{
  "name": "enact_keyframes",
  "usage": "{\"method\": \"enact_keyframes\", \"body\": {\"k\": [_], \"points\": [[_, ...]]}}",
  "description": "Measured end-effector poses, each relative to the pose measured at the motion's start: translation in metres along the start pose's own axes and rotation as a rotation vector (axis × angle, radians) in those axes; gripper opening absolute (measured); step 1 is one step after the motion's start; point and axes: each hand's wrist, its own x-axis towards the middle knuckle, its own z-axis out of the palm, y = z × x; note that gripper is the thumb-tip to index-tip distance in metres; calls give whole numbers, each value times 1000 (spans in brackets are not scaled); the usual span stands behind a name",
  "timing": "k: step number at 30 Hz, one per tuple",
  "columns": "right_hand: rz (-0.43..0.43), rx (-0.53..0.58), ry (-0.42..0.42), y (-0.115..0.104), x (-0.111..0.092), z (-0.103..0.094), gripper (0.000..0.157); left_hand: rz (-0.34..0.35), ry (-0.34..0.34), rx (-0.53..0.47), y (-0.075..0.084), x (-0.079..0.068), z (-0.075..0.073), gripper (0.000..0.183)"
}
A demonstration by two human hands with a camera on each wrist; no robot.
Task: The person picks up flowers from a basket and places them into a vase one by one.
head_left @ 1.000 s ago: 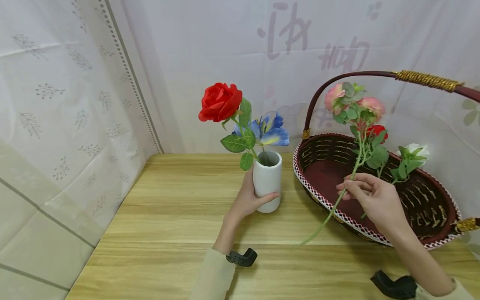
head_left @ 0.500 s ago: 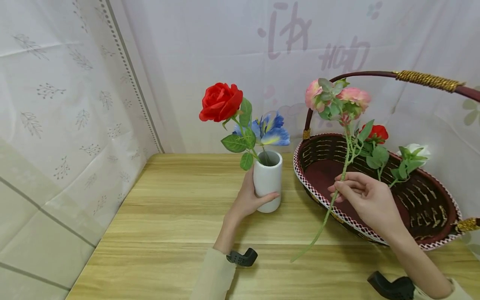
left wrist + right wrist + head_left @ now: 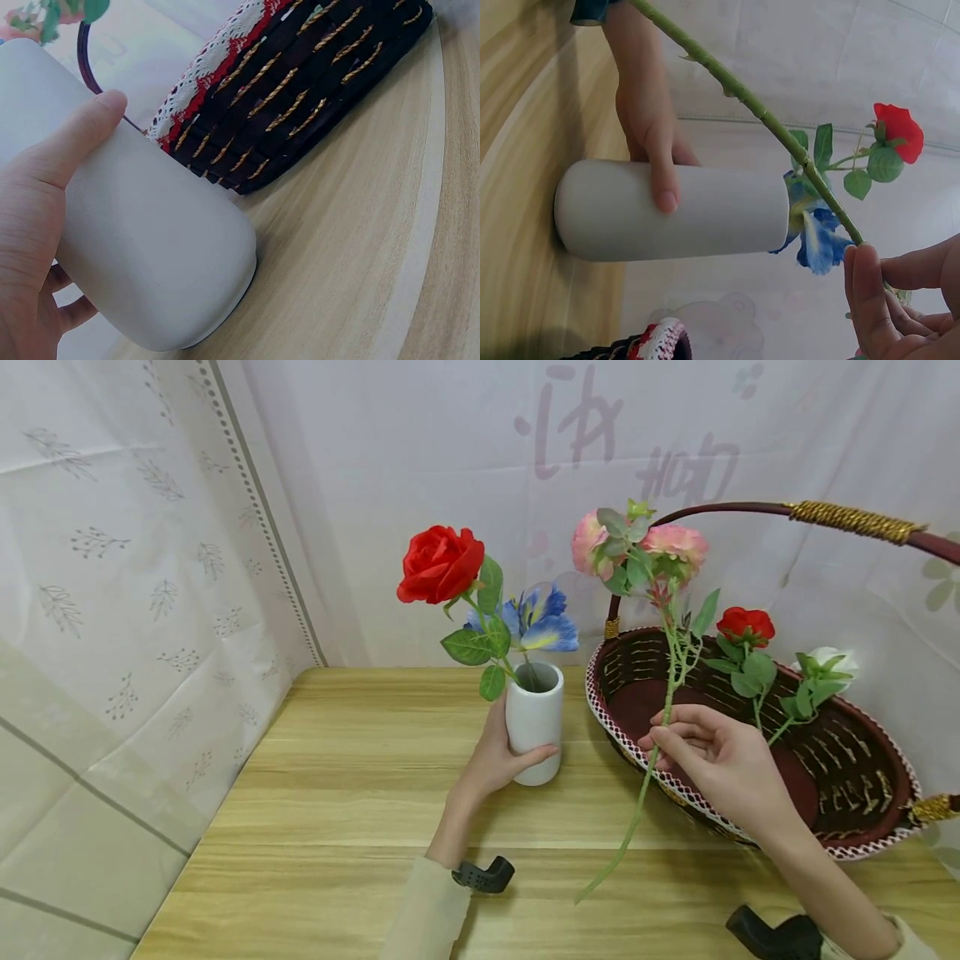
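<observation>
A white vase (image 3: pixel 536 727) stands upright on the wooden table, holding a red rose (image 3: pixel 441 565) that leans left and a blue flower (image 3: pixel 546 620). My left hand (image 3: pixel 498 758) grips the vase from its left side, thumb across the front; the left wrist view shows the fingers wrapping behind. Between thumb and fingertips, my right hand (image 3: pixel 720 764) pinches the green stem of a pink flower spray (image 3: pixel 675 550) above the basket's near-left rim. Its blooms point up, and the bare stem end hangs down toward the left. In the right wrist view the stem (image 3: pixel 761 112) crosses in front of the vase.
On the right stands a dark woven basket (image 3: pixel 873 837) with lace trim and a tall arched handle (image 3: pixel 720 508). Inside lean another red rose (image 3: pixel 746 625) and a white flower (image 3: pixel 828 667). Printed curtains (image 3: pixel 420 435) hang behind and to the left of the table (image 3: pixel 322 810).
My right hand has moved left with the pink flower spray, bringing its blooms away from the basket's red rose and toward the vase. The left hand and vase have stayed put.
</observation>
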Motion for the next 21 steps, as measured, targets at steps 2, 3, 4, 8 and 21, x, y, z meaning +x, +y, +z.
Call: {"method": "enact_keyframes", "body": {"k": [2, 3, 4, 8, 21], "points": [[-13, 2, -3, -4, 1, 1, 19, -1, 1, 3, 0, 0, 0, 98], [-23, 0, -3, -6, 1, 2, 18, 0, 1, 2, 0, 0, 0, 98], [-36, -6, -1, -7, 3, 2, 18, -1, 2, 3, 0, 0, 0, 98], [-90, -23, 22, -13, 9, 0, 16, 3, 3, 0, 0, 0, 0, 98], [-212, 72, 143, -28, 34, -17, 17, -9, -3, 12, 0, -1, -1, 99]]}}
